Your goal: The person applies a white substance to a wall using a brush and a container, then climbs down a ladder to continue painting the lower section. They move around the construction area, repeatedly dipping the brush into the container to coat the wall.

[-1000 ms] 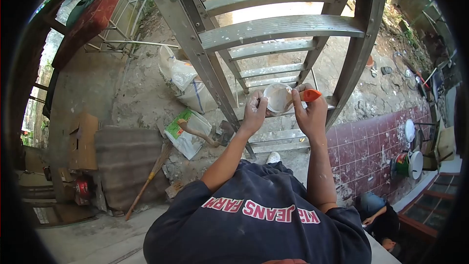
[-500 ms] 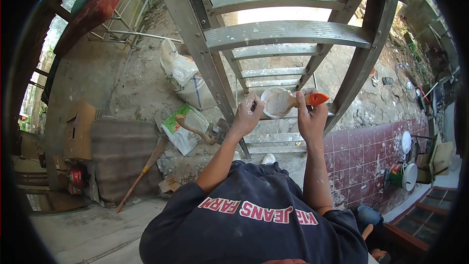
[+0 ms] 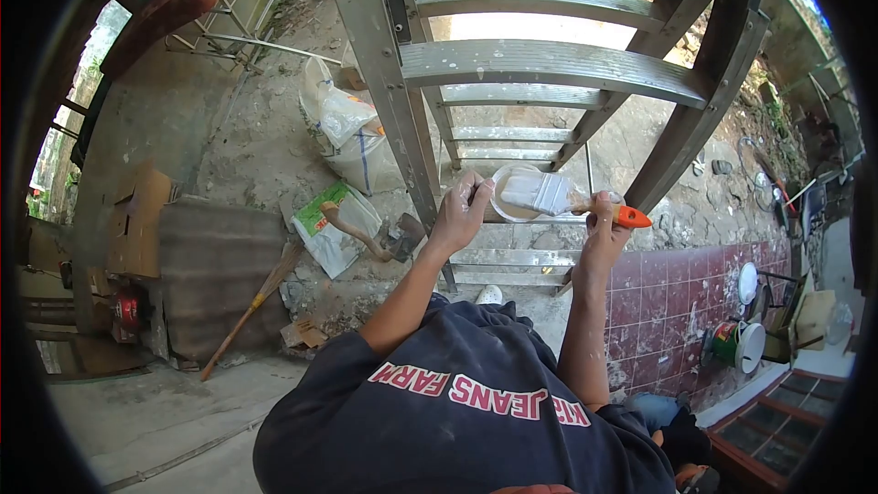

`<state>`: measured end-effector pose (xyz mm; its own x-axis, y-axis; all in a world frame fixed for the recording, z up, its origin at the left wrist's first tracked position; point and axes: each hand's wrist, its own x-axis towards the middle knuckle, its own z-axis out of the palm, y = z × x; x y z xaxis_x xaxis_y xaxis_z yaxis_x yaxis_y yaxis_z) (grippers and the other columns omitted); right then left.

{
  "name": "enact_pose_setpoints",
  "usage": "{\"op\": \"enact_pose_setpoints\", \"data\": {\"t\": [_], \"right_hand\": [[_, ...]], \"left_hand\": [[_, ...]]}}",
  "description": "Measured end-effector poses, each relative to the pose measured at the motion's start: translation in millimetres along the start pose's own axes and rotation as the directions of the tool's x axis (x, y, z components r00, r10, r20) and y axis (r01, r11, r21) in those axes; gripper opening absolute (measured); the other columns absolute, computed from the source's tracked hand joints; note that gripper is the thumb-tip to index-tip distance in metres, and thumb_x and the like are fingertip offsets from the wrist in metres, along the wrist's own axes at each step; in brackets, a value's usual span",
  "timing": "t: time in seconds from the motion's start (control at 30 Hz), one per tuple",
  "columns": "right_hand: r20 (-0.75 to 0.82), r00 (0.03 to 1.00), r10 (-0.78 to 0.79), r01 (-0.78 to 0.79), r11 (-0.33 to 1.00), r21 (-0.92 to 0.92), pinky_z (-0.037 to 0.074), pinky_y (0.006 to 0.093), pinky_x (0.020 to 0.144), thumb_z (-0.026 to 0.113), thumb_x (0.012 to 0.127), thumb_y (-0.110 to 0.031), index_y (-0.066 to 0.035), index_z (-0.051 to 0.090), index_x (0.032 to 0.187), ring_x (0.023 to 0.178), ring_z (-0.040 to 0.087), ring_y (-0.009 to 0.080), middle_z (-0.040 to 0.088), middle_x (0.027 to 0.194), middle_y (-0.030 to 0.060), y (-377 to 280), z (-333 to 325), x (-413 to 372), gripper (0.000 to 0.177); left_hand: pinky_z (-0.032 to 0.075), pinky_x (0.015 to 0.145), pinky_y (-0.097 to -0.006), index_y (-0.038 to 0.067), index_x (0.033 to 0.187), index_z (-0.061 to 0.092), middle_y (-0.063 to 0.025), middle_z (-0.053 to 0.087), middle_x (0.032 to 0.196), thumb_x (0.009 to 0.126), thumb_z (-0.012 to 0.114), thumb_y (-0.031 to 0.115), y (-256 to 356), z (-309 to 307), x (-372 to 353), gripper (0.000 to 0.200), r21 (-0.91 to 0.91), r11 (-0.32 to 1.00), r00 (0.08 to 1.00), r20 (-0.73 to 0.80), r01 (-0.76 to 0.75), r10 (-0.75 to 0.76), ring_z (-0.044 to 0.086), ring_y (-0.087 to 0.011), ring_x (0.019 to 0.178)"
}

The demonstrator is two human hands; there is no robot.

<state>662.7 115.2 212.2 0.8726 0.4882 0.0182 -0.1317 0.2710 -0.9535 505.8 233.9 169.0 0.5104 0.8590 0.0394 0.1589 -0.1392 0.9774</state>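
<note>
My right hand (image 3: pixel 604 230) is closed around the handle of a paintbrush (image 3: pixel 631 217), which has an orange end. The wide bristles, coated in white, lie across the top of a round tub of white paint (image 3: pixel 506 205). At the tub's left rim, the thumb and fingers of my left hand (image 3: pixel 464 212) are pinched together, gripping its edge. White smears mark the fingers. Directly behind the tub rises an aluminium stepladder (image 3: pixel 549 62), its steps spattered with paint.
A mattock-like tool (image 3: pixel 352 230) lies by a green-and-white bag (image 3: pixel 329 252). Left of them are a broom (image 3: pixel 251 306), a corrugated sheet (image 3: pixel 219 274) and a cardboard box (image 3: pixel 137 224). Paint buckets (image 3: pixel 750 348) stand on red tiles (image 3: pixel 658 311). Another person (image 3: pixel 681 439) is at lower right.
My right hand has moved right and slightly down, drawing the brush partly across the tub, so more of its white bristles shows. My left hand stays at the rim. The view has shifted slightly.
</note>
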Motion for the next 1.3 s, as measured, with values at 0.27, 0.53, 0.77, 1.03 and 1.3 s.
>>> {"op": "enact_pose_setpoints", "data": {"t": [0.27, 0.53, 0.77, 1.03, 1.3], "right_hand": [[-0.057, 0.977, 0.206, -0.196, 0.969, 0.153, 0.028, 0.0223, 0.054, 0.056, 0.091, -0.021, -0.007, 0.058, 0.085, 0.059, 0.038, 0.0048, 0.053, 0.071, -0.0025, 18.1, -16.8, -2.7, 0.016], [0.091, 0.916, 0.390, -0.397, 0.857, 0.328, 0.033, 0.0209, 0.055, 0.052, 0.093, -0.028, -0.008, 0.055, 0.093, 0.057, 0.043, 0.0085, 0.058, 0.076, 0.0048, 28.2, -28.7, -5.7, 0.020], [0.173, 0.800, 0.575, -0.583, 0.676, 0.450, 0.034, 0.0255, 0.050, 0.054, 0.088, -0.027, -0.010, 0.055, 0.086, 0.050, 0.042, 0.0111, 0.055, 0.071, 0.0043, 32.0, -33.7, -3.3, 0.017], [0.252, 0.700, 0.668, -0.679, 0.514, 0.524, 0.032, 0.0296, 0.051, 0.049, 0.089, -0.024, -0.011, 0.055, 0.082, 0.049, 0.042, 0.0137, 0.055, 0.067, 0.0019, 33.2, -34.8, -5.1, 0.016], [0.431, 0.559, 0.708, -0.767, 0.244, 0.594, 0.027, 0.0303, 0.056, 0.048, 0.082, -0.018, -0.012, 0.058, 0.078, 0.052, 0.035, 0.0133, 0.054, 0.065, -0.0034, 28.2, -34.5, -8.8, 0.012]], "left_hand": [[0.033, 0.054, -0.0292, 0.001, 0.080, 0.048, -0.0026, 0.039, 0.062, 0.097, 0.047, 0.026, -4.7, 0.6, -0.2, 0.030, -0.012, 1.000, 1.000, -0.018, 0.000, -0.001, 0.035, -0.0088, 0.060], [0.035, 0.051, -0.0262, 0.003, 0.086, 0.048, 0.0009, 0.043, 0.063, 0.096, 0.049, 0.025, 1.0, -1.5, 0.3, 0.023, -0.088, 0.996, 0.998, -0.066, 0.020, -0.026, 0.038, -0.0064, 0.058], [0.044, 0.062, -0.0227, 0.004, 0.099, 0.045, -0.0022, 0.048, 0.084, 0.098, 0.041, 0.021, 3.1, -2.3, -3.1, 0.017, 0.014, 0.993, 0.986, -0.113, -0.119, 0.120, 0.047, -0.0065, 0.071], [0.041, 0.060, -0.0260, 0.003, 0.081, 0.045, -0.0050, 0.047, 0.078, 0.087, 0.035, 0.004, -3.2, -5.8, -3.4, 0.011, -0.085, 0.963, 0.956, -0.171, -0.256, 0.239, 0.044, -0.0107, 0.061], [0.034, 0.050, -0.0276, 0.004, 0.070, 0.038, -0.0038, 0.038, 0.061, 0.085, 0.032, 0.008, 0.8, -16.7, -10.5, 0.018, -0.072, 0.941, 0.939, -0.120, -0.332, 0.322, 0.037, -0.0104, 0.054]]}}
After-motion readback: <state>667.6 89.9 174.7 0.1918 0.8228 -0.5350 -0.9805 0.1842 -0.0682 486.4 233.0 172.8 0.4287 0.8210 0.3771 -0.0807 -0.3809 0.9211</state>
